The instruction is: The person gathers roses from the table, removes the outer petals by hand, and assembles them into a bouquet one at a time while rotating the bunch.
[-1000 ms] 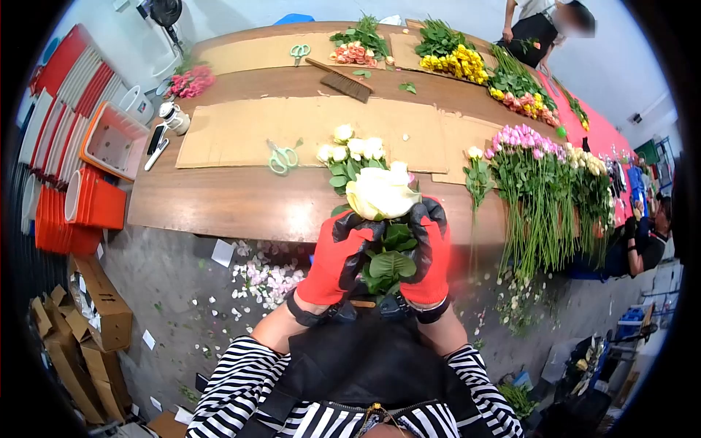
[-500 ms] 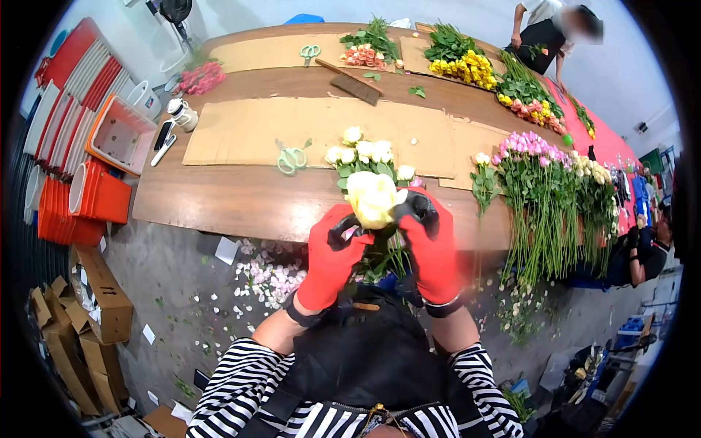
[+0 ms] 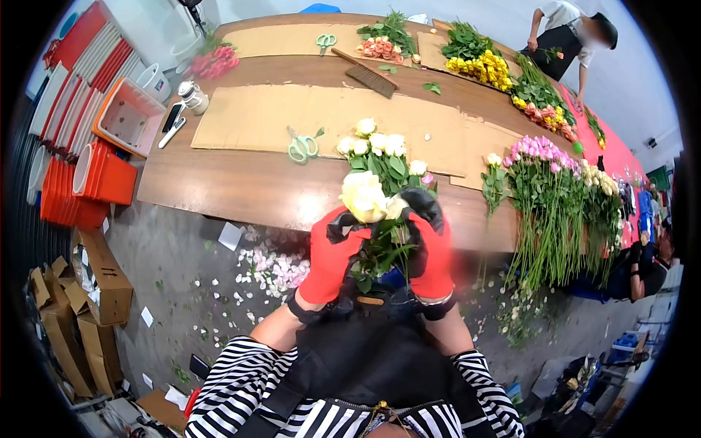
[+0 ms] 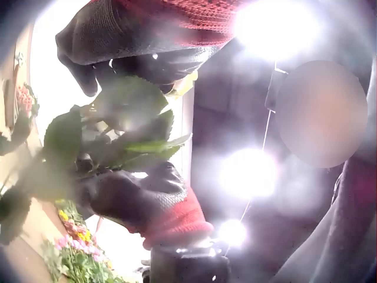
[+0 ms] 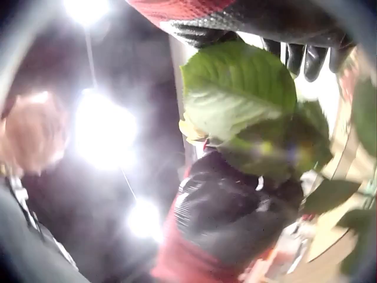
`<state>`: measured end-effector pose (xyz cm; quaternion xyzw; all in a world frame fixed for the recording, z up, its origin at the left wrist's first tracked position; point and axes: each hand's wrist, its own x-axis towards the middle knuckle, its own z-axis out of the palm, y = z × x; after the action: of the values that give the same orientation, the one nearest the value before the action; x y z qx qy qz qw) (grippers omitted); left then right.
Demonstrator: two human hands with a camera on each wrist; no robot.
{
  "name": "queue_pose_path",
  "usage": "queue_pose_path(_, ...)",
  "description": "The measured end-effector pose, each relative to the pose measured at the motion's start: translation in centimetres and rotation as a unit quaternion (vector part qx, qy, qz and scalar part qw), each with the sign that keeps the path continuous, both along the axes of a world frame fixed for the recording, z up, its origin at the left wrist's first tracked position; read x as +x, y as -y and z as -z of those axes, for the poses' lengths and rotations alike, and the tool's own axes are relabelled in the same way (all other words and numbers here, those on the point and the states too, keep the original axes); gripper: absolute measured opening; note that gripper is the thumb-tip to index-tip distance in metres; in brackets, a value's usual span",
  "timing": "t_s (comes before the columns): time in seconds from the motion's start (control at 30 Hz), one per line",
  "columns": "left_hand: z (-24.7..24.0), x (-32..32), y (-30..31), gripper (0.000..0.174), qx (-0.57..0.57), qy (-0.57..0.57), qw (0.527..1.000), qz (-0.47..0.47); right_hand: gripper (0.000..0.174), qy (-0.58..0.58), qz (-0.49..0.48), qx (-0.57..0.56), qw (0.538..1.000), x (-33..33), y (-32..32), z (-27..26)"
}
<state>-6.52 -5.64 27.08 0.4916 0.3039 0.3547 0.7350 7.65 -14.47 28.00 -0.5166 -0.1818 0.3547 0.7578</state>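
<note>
Wooden table (image 3: 175, 182): spreads beneath near cardboard (image 3: 248, 117) and far cardboard (image 3: 281, 41)
Green-handled scissors (image 3: 302, 148): lie at the near cardboard's lower edge
Second scissors (image 3: 326, 41): lie on the far cardboard
Brush (image 3: 370, 79): lies between both sheets, handle tilted up toward the far one
White bottle (image 3: 192, 97): stands at the table's left end, near a dark flat object (image 3: 173, 115)
Yellow roses (image 3: 482, 68): lie along the far side, right of orange roses (image 3: 383, 49)
Red buckets (image 3: 109, 182): stand left of the table, below an orange-rimmed crate (image 3: 131, 120)
Cardboard boxes (image 3: 102, 281): sit open on the floor, lower left
Pale petals (image 3: 274, 270): lie scattered on the grey floor (image 3: 179, 274)
Person in a dark apron (image 3: 556, 45): stands beyond the table, upper right
</note>
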Motion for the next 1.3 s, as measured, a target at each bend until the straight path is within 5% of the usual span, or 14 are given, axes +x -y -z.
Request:
queue_pose_path(0.1,0.6,0.5,0.2,0.031,0.060,-0.016,0.997,-0.054,0.032,0.192,0.070,-0.002,0.979,-0.5,0.1,-1.2)
queue_pose_path(0.2,0.7,1.0,1.0,0.034,0.131,-0.023,0.985,-0.107,0.035,0.340,0.018,-0.012,0.940,-0.6,0.4,-2.3)
queue_pose_path(0.33,1.0,0.9,0.8,0.038,0.238,-0.086,0.962,-0.106,0.033,0.343,0.057,-0.056,0.936,-1.5,0.1,-1.5)
queue_pose_path(0.43,1.3,0.8,1.6,0.041,0.161,-0.054,0.979,-0.116,0.027,0.063,0.033,-0.024,0.997,-2.1,0.1,-1.0)
queue_pose_path(0.57,2.1,0.5,0.6,0.042,-0.008,0.030,0.999,-0.043,0.019,-0.140,-0.013,0.108,0.984,-0.8,0.0,1.0)
queue_pose_path(0.6,1.9,0.3,0.3,0.041,0.035,0.014,0.999,-0.039,0.021,-0.185,-0.028,0.172,0.967,-0.5,-0.4,1.3)
queue_pose_path(0.63,1.5,0.3,0.3,0.041,0.034,0.012,0.998,-0.055,0.023,-0.136,-0.061,0.063,0.987,0.2,0.5,0.7)
queue_pose_path(0.8,1.1,0.5,0.0,0.037,0.149,-0.048,0.985,-0.068,0.032,0.223,-0.024,-0.012,0.974,-0.3,0.3,-3.1)
queue_pose_path(0.93,1.0,0.8,0.2,0.036,0.240,-0.080,0.966,-0.059,0.035,0.221,0.020,-0.035,0.974,-1.4,-0.1,-3.1)
queue_pose_path(1.07,0.7,0.7,0.8,0.032,0.129,-0.066,0.987,-0.065,0.031,0.301,0.064,0.031,0.951,-1.7,0.2,-1.8)
queue_pose_path(1.23,-0.4,0.9,-0.4,0.026,-0.144,0.086,0.986,-0.009,0.025,0.059,-0.054,0.184,0.980,-0.8,0.8,0.6)
queue_pose_path(1.3,-0.3,0.4,-1.3,0.026,-0.027,0.044,0.998,-0.022,0.031,0.046,-0.096,0.165,0.981,0.1,1.1,0.3)
